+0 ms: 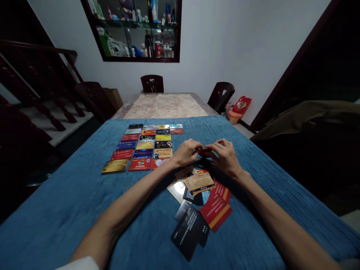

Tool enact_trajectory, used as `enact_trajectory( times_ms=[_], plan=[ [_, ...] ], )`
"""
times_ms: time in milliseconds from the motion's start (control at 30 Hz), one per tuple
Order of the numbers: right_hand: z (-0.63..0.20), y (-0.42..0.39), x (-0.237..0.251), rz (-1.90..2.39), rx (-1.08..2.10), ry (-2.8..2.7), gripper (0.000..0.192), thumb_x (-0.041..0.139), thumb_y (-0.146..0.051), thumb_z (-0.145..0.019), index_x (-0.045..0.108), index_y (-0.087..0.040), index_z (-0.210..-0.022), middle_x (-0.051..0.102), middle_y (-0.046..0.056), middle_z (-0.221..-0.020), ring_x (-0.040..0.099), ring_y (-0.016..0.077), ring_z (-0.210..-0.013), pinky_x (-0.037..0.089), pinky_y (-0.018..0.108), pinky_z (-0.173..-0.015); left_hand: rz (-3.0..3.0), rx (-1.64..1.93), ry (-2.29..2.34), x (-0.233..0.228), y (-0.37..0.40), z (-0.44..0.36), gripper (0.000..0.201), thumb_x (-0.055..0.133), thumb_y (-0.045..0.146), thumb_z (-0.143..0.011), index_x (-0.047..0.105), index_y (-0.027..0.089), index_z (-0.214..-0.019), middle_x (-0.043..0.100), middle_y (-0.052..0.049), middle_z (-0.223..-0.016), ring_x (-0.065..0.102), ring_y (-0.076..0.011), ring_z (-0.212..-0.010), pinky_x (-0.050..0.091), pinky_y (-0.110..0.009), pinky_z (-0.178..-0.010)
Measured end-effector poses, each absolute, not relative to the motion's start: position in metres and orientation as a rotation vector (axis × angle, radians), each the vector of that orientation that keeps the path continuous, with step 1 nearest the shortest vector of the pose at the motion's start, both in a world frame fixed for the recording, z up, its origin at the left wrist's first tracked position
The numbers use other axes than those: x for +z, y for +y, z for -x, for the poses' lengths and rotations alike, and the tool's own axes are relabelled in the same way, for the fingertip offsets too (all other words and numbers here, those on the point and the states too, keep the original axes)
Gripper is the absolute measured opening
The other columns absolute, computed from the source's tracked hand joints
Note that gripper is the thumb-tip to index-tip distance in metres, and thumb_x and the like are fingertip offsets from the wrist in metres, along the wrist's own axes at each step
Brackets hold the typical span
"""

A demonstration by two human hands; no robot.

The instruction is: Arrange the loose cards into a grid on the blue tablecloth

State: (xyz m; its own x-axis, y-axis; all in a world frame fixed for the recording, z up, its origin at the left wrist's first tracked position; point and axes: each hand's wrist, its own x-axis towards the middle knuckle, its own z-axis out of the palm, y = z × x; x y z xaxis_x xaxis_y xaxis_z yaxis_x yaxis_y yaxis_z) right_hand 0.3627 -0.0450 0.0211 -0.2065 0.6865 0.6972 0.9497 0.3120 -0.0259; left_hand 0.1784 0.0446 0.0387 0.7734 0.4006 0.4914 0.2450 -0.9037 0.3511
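Note:
Both of my hands meet over the right half of the blue cloth. My left hand pinches the left end of a dark red card, and my right hand grips its right end. Just below the hands lies a loose heap of cards: orange-yellow cards, red cards with a yellow stripe, and black cards nearest me. Left of my left hand, several cards are laid out in columns, among them a gold card and a red card. My left forearm partly covers the columns' near right corner.
A blue cloth covers the near part of the table; the patterned tabletop shows beyond it. Dark wooden chairs stand around it. At right hangs brownish fabric. A glass-shelved cabinet is set in the wall.

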Motion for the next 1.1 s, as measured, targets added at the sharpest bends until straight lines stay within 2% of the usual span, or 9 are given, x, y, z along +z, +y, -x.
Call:
enact_trajectory(
  times_ms=[133,367,600,767,1100],
  plan=[
    [-0.372,-0.04,0.013,1.528,-0.325,-1.962,0.019,0.057,-0.025,-0.09,0.069,-0.022,-0.104,0.074,0.008,-0.095,0.057,0.0262,-0.092,0.04,0.04,-0.08,-2.779,0.772,0.544,0.04,0.049,-0.173,0.036,0.047,0.005,-0.082,0.063,0.016,-0.113,0.068,-0.006,-0.092,0.061,-0.0196,-0.087,0.048,-0.031,-0.082],
    [-0.383,-0.032,0.0,1.574,-0.024,-1.91,0.025,0.054,-0.018,-0.084,0.071,-0.022,-0.101,0.074,0.008,-0.095,0.061,0.0262,-0.092,0.048,0.041,-0.081,-2.871,0.65,0.651,0.039,0.052,-0.167,0.049,0.05,0.002,-0.076,0.055,0.018,-0.122,0.068,-0.006,-0.097,0.062,-0.0223,-0.088,0.048,-0.032,-0.082],
    [-0.378,-0.034,0.003,1.513,-0.043,-1.818,0.027,0.054,-0.018,-0.084,0.069,-0.022,-0.105,0.074,0.008,-0.097,0.061,0.026,-0.092,0.048,0.042,-0.083,-2.809,0.636,0.66,0.028,0.06,-0.166,0.049,0.051,0.005,-0.078,0.053,0.019,-0.125,0.07,-0.006,-0.095,0.065,-0.0225,-0.088,0.049,-0.031,-0.08],
    [-0.378,-0.033,0.001,1.527,-0.136,-1.857,0.031,0.053,-0.014,-0.083,0.068,-0.02,-0.11,0.072,0.008,-0.091,0.06,0.0261,-0.088,0.047,0.04,-0.079,-2.764,0.653,0.639,0.019,0.064,-0.166,0.045,0.05,0.004,-0.076,0.057,0.019,-0.118,0.07,-0.006,-0.094,0.066,-0.0226,-0.088,0.049,-0.03,-0.079],
    [-0.376,-0.035,0.001,1.54,-0.3,-1.952,0.026,0.052,-0.016,-0.088,0.065,-0.022,-0.11,0.074,0.008,-0.096,0.057,0.0267,-0.09,0.042,0.039,-0.078,-2.603,0.835,0.65,0.015,0.062,-0.17,0.03,0.048,0.006,-0.08,0.061,0.017,-0.105,0.069,-0.004,-0.087,0.063,-0.0175,-0.078,0.047,-0.026,-0.074]
  ],
)
